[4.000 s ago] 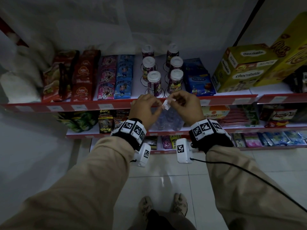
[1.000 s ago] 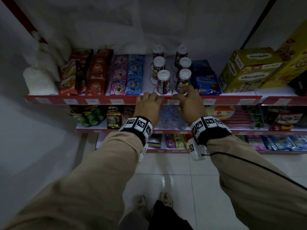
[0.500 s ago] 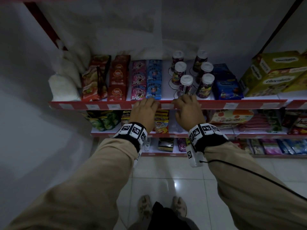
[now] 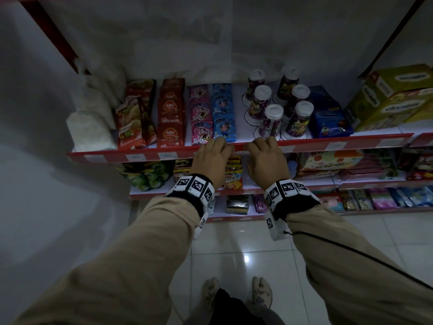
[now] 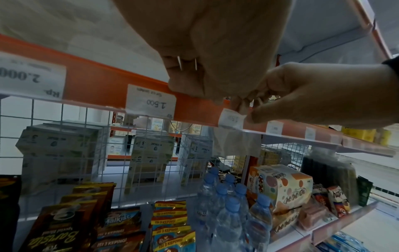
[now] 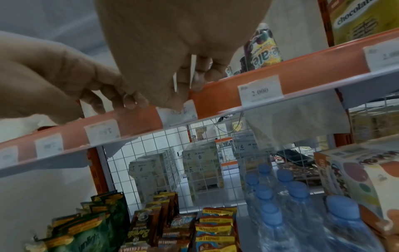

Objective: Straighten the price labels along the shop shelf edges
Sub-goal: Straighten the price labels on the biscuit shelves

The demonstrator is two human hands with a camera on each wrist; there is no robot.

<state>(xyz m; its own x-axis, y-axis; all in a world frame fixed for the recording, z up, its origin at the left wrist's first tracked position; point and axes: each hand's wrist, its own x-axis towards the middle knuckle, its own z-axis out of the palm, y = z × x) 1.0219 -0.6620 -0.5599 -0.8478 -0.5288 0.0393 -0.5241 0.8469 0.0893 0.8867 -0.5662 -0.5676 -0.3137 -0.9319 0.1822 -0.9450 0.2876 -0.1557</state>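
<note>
your left hand point(image 4: 212, 158) and right hand point(image 4: 266, 160) sit side by side on the red shelf edge point(image 4: 311, 143), knuckles up, fingers point(image 4: 220, 143) hooked over its top lip. from the left wrist view your right fingers point(image 5: 254, 114) are curled and pinch a small white label point(image 5: 230, 118) at its end, thumb below; the label sits in the clear strip, a little tilted. your left fingers point(image 5: 187, 85) are bent over the lip and rest on the red strip just beside a label marked 1.500 point(image 5: 151, 102); whether they touch that label is hard to tell. just behind your right fingers stand cups point(image 4: 273, 119) with white lids. beyond your left fingers lie pink and blue sachets point(image 4: 212, 113). under your fingers, the lower shelf holds water bottles point(image 6: 280, 196).
</note>
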